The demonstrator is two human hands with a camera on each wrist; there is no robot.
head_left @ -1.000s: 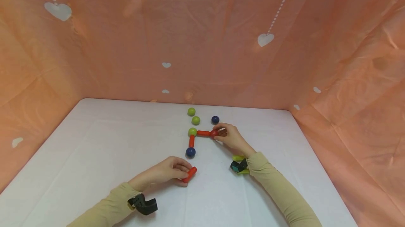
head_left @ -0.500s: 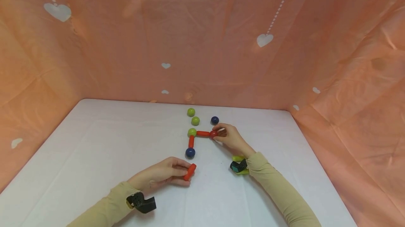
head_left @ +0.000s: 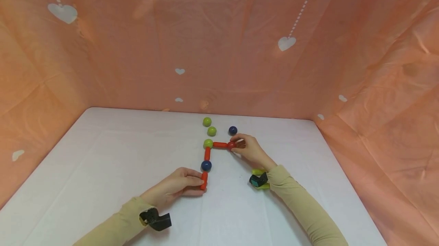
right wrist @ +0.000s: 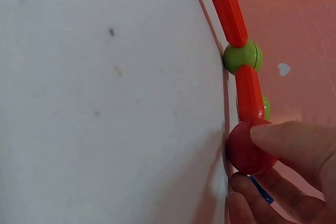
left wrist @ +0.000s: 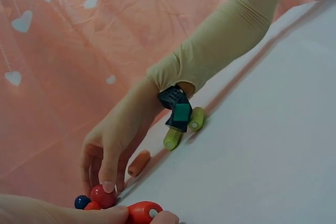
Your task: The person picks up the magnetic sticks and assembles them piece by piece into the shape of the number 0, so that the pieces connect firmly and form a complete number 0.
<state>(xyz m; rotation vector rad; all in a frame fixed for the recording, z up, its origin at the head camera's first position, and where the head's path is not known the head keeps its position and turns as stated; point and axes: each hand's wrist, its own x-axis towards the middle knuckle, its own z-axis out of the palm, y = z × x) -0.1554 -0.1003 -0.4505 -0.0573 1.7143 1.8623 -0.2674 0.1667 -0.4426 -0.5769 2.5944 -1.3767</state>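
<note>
My left hand pinches a red magnetic rod between thumb and fingers. The rod's far end meets or nearly meets a blue ball; contact is hard to tell. From that ball a second red rod runs to a green ball, and a third red rod leads from there to a red ball, forming a corner. My right hand grips the red ball, thumb on its side in the right wrist view. The left wrist view shows the held rod's pale end tip.
Two loose green balls and a dark blue ball lie beyond the chain on the white table. Yellow-green rods and an orange rod lie by my right wrist. Pink cloth surrounds the table.
My left hand has turned the red rod from slanted to nearly upright in view and brought it up to the blue ball. My right hand stays on the red ball.
</note>
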